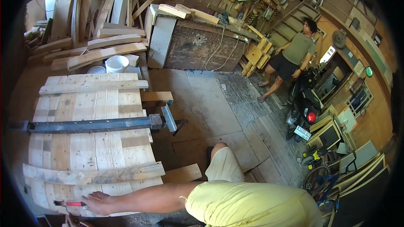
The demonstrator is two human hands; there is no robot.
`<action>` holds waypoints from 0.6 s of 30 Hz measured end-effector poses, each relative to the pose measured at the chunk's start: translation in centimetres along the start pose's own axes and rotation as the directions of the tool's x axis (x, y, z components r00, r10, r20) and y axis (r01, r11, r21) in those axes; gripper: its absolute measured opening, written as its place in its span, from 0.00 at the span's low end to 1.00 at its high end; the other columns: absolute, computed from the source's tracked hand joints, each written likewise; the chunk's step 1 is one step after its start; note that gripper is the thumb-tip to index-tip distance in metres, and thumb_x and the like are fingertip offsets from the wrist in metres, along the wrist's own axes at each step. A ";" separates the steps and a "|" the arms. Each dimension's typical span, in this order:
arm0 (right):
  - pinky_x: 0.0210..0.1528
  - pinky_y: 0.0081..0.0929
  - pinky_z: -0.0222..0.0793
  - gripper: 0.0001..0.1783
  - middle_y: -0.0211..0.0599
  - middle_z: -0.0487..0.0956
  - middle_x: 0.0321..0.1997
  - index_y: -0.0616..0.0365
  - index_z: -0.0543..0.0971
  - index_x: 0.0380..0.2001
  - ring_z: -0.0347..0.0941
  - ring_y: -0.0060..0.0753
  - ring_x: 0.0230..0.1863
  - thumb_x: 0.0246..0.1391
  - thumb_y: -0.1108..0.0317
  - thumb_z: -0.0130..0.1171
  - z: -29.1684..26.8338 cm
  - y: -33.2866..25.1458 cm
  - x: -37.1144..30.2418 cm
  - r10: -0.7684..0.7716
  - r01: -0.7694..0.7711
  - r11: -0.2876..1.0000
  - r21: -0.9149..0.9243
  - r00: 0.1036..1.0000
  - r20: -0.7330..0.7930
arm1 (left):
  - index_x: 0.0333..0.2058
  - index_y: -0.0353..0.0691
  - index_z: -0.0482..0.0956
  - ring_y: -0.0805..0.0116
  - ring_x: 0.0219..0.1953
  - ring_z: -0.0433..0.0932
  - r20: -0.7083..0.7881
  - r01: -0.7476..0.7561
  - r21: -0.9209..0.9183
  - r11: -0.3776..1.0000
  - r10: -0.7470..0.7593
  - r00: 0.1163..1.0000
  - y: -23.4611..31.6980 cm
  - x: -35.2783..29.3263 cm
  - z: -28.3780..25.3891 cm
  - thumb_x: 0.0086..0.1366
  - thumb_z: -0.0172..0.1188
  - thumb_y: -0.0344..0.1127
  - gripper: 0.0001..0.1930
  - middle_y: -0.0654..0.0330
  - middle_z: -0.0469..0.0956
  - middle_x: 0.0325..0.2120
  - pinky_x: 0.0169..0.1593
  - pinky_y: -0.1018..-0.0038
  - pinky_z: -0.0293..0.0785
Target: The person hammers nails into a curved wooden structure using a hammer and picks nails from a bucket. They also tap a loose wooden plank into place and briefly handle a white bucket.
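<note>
My right hand (pixel 97 204) reaches in over the near corner of a panel of pale wooden boards (pixel 84 147). Its fingers are closed round a slim tool with a red handle (pixel 75 204) and a dark tip, which points left at the board surface; its exact kind is too small to tell. At the bottom edge, a small part of what looks like my left hand (pixel 69 220) shows, cut off by the picture. A long blue steel bar clamp (pixel 92 125) spans the panel's middle. Wooden battens (pixel 97 173) lie across the boards on both sides of it.
A white bucket (pixel 117 64) stands beyond the panel. Stacked planks (pixel 105 46) lean and lie at the far left. Further off is a workbench (pixel 202 46) with cables. A person (pixel 296 52) stands by a parked motorbike (pixel 305 105) at right. Block ends (pixel 183 173) jut from the panel.
</note>
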State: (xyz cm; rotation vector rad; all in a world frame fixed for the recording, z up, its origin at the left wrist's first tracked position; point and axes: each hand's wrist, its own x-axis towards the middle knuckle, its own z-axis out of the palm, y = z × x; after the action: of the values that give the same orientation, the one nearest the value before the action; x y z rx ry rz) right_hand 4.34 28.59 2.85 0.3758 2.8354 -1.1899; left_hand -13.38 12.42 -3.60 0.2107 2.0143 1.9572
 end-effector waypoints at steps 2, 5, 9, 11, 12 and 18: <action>0.50 0.53 0.73 0.30 0.62 0.77 0.47 0.72 0.64 0.58 0.76 0.62 0.47 0.66 0.55 0.47 -4.6 -4.3 -2.2 -0.029 0.025 0.998 0.053 0.997 0.075 | 0.45 0.32 0.79 0.68 0.39 0.78 -0.033 -0.001 -0.001 1.000 0.001 0.999 0.3 -0.2 -0.9 0.67 0.59 0.33 0.12 0.55 0.81 0.39 0.43 0.72 0.74; 0.50 0.53 0.73 0.30 0.61 0.77 0.47 0.71 0.64 0.59 0.76 0.62 0.47 0.64 0.56 0.48 -0.2 0.7 -1.4 -0.040 0.040 0.999 -0.006 0.998 -0.050 | 0.45 0.32 0.80 0.68 0.39 0.78 -0.005 0.006 0.012 1.000 -0.006 1.000 0.6 -0.5 0.5 0.67 0.60 0.32 0.12 0.56 0.81 0.39 0.43 0.72 0.74; 0.50 0.52 0.73 0.28 0.60 0.77 0.46 0.69 0.64 0.59 0.77 0.60 0.47 0.63 0.58 0.48 -1.5 0.9 -0.5 -0.026 0.026 0.994 -0.110 1.000 0.003 | 0.45 0.32 0.80 0.69 0.39 0.78 0.007 0.009 0.017 1.000 -0.009 1.000 0.9 -0.9 1.8 0.66 0.60 0.32 0.12 0.56 0.81 0.39 0.44 0.72 0.74; 0.54 0.53 0.70 0.29 0.62 0.76 0.48 0.69 0.63 0.60 0.75 0.63 0.48 0.68 0.54 0.41 -4.3 -2.2 -1.6 0.008 -0.008 1.000 -0.004 0.996 0.089 | 0.45 0.32 0.80 0.69 0.39 0.78 -0.017 0.006 0.013 1.000 -0.006 1.000 1.2 -0.8 0.9 0.66 0.61 0.32 0.12 0.56 0.81 0.39 0.44 0.73 0.74; 0.54 0.53 0.70 0.30 0.62 0.76 0.47 0.69 0.63 0.60 0.75 0.63 0.48 0.68 0.53 0.41 -4.2 -3.0 -1.4 -0.008 0.005 0.999 0.044 0.997 0.077 | 0.45 0.32 0.80 0.69 0.39 0.78 -0.033 0.000 0.017 1.000 0.001 0.999 1.6 -0.8 0.1 0.66 0.61 0.32 0.12 0.56 0.81 0.39 0.44 0.73 0.74; 0.50 0.54 0.73 0.30 0.63 0.78 0.44 0.69 0.63 0.60 0.76 0.66 0.45 0.70 0.51 0.40 -1.4 1.1 -0.3 0.010 -0.009 0.999 -0.049 1.000 0.029 | 0.45 0.32 0.80 0.69 0.39 0.78 -0.014 -0.004 0.038 0.999 0.005 1.000 1.6 -0.4 0.2 0.65 0.62 0.32 0.12 0.57 0.81 0.39 0.44 0.73 0.74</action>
State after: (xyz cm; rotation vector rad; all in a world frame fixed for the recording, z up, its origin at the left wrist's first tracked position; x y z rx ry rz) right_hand 4.95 30.21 3.09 0.3663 2.8286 -1.1133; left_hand -13.18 12.57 -1.96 0.2110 2.0628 1.9301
